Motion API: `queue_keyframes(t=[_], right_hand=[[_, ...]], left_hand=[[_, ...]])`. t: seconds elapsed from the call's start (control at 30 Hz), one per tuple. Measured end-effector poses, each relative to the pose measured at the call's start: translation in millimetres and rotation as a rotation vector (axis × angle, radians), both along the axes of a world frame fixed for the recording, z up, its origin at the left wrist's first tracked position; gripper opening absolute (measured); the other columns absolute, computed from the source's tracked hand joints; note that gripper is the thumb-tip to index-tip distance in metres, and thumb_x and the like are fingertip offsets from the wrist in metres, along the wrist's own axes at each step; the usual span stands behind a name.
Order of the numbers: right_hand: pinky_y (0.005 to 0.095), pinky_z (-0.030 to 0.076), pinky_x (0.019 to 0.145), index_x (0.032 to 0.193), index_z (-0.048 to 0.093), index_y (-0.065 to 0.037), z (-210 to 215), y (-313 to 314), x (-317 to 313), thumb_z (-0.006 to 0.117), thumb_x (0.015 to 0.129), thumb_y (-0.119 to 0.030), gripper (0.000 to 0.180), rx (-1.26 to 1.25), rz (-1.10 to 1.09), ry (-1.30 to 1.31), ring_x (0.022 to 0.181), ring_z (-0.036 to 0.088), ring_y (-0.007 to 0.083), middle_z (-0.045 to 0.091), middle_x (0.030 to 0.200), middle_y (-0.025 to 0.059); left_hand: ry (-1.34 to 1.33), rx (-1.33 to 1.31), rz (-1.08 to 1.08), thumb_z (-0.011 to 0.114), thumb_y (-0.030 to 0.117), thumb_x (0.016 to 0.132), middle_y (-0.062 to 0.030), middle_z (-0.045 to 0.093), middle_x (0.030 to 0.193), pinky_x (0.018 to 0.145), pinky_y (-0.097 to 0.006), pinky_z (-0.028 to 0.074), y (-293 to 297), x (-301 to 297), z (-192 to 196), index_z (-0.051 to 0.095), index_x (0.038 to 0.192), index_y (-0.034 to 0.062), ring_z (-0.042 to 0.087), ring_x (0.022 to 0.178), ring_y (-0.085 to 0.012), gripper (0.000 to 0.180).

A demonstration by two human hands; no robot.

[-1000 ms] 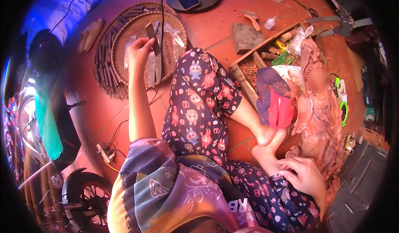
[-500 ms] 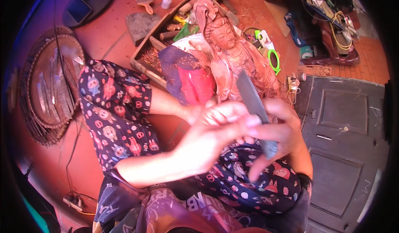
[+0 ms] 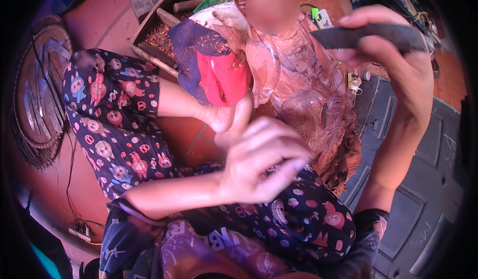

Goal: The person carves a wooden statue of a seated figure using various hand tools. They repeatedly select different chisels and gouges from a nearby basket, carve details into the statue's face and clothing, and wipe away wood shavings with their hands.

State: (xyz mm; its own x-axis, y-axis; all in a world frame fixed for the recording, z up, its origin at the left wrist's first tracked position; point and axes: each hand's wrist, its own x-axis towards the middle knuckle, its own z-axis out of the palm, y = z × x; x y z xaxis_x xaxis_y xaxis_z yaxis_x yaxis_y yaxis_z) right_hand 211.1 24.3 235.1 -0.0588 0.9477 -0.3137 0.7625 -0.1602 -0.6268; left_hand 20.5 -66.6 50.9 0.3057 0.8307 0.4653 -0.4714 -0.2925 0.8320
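Note:
My right hand (image 3: 403,62) is raised at the upper right, its fingers and thumb closed round a flat, dark grey bar with a slanted end (image 3: 343,38). The bar points left, above the shoulder of a carved reddish wooden statue (image 3: 313,97). My left hand (image 3: 264,162) hovers over my lap, smeared by motion. Its fingers are curled and the thumb lies against them; whatever they may pinch is too small to make out. A red cloth (image 3: 224,79) lies against the statue's left side, next to a dark blue cloth (image 3: 191,55) sprinkled with wood shavings.
A wooden tray (image 3: 167,67) with shavings and wood pieces stands beyond my bare foot. At the left, a round woven basket (image 3: 22,109) holds several long metal tools (image 3: 37,102). Grey door panels (image 3: 423,129) lie at the right. A power strip (image 3: 82,231) with cords sits at lower left.
My right hand has carried the grey bar up and to the right, away from my left hand. My left hand has come off the bar and lies slightly lower. The view has shifted.

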Motion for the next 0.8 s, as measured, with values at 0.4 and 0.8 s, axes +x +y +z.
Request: queue_keyframes(t=[0.4,0.8], right_hand=[[0.0270,0.049,0.063,0.090,0.072,0.003,-61.2,39.7,0.7,0.070,0.088,-0.003,0.007,0.112,0.651,-0.097,0.071,0.063,0.0119,0.070,0.083,0.0076],[0.0296,0.041,0.047,0.081,0.072,0.000,-51.4,41.4,-9.7,0.070,0.088,-0.009,0.011,-0.207,0.668,-0.266,0.046,0.050,0.0144,0.062,0.056,0.0074]], left_hand=[[0.647,0.092,0.089,0.074,0.042,0.082,-0.0335,0.007,0.161,0.113,-0.061,0.027,6.1,26.9,-36.2,0.046,0.151,0.0311,0.018,0.144,-0.0555,0.075],[0.669,0.043,0.102,0.048,0.064,0.095,-0.0362,0.002,0.161,0.116,-0.062,0.017,3.9,42.0,-37.0,0.035,0.157,0.0167,0.010,0.147,-0.0567,0.079]])
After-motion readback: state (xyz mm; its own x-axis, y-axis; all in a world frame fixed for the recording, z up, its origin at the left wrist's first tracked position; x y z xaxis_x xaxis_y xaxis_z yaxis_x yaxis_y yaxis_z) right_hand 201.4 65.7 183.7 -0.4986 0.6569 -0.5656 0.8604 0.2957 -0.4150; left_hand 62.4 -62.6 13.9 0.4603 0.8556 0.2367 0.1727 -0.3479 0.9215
